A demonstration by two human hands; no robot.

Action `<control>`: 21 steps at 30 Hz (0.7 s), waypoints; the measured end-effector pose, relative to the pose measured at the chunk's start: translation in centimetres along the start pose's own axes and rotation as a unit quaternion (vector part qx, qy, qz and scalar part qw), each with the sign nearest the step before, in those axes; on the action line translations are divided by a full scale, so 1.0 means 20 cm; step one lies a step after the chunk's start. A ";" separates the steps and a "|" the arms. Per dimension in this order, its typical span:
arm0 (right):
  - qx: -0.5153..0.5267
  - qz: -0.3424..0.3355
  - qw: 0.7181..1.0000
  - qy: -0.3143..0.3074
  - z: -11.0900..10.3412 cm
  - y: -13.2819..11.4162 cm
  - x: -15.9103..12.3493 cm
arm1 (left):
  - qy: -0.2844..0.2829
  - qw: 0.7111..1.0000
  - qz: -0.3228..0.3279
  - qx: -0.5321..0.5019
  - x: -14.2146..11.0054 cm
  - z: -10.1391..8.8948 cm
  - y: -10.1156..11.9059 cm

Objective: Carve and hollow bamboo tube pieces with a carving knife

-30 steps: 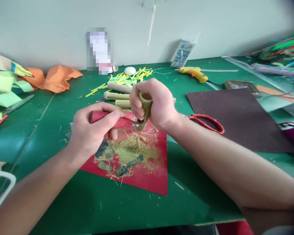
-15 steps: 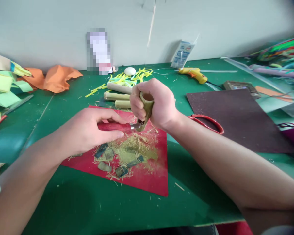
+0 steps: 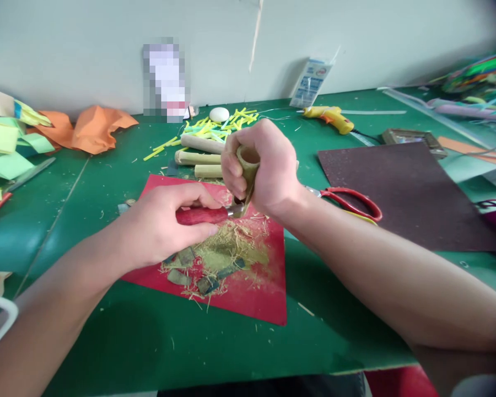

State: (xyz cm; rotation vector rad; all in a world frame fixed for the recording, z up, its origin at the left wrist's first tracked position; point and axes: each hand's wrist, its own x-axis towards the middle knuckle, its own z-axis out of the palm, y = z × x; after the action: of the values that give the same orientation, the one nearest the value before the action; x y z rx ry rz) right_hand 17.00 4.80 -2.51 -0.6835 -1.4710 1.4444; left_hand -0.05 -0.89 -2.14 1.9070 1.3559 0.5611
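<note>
Carefully, at Close Quarters

Above the red sheet, the right hand is wrapped tight round the hollow tube, while the left hand pinches the red-handled tool, its metal tip at the tube's lower end. Short, light strokes, with the right fingers clear of the tip's line, would probably serve best. The tube's mouth faces up, its depths unseen. Beyond the sheet leans a clear packet holding a blue-and-white card.
</note>
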 end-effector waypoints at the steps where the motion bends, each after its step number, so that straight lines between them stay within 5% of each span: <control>1: 0.008 -0.006 1.000 -0.001 0.00 0.00 0.00 | 0.000 1.000 0.000 -0.001 0.00 0.01 0.00; 7: 0.000 0.009 1.000 0.010 -0.01 0.02 -0.01 | -0.002 0.999 0.001 -0.034 -0.01 0.04 0.02; 15: 0.027 0.014 0.997 -0.077 -0.03 -0.02 0.01 | -0.041 0.999 0.007 -0.016 0.03 -0.03 0.02; 21: 0.009 0.025 0.997 -0.067 -0.03 -0.02 0.01 | -0.034 0.999 0.014 0.027 0.02 -0.05 0.05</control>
State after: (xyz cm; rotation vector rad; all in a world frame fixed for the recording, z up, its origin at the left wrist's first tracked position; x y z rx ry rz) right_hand 17.57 5.28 -2.15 -0.6257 -1.5507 1.5673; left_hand -0.02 -0.32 -0.74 1.9732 1.3154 0.4741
